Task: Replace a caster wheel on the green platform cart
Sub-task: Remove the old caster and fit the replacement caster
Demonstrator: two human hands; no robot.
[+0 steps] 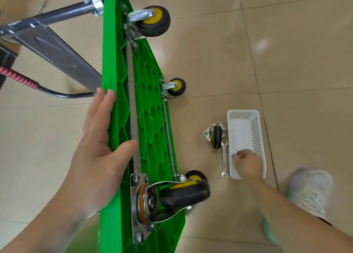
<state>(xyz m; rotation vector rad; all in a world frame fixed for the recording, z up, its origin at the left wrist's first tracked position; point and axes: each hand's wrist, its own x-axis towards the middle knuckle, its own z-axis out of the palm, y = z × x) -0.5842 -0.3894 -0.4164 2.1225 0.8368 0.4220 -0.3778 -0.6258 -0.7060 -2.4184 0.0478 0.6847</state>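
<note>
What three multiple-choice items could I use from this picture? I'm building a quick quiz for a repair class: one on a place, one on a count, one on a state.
1. Where does the wrench lie?
A. Inside the basket
B. On the floor beside the white basket
C. On the cart

2. How many casters show mounted on the green cart?
A. Two
B. Three
C. Four

3. What is the left hand doing?
A. Gripping the cart's edge
B. Holding the wrench
C. Resting on the floor

Answers:
1 B: it lies on the tiles along the basket's left wall, below the loose caster.
2 C: two at the far end, two near.
3 A: its fingers wrap the tipped-up deck, while the right hand reaches into the basket.
</note>
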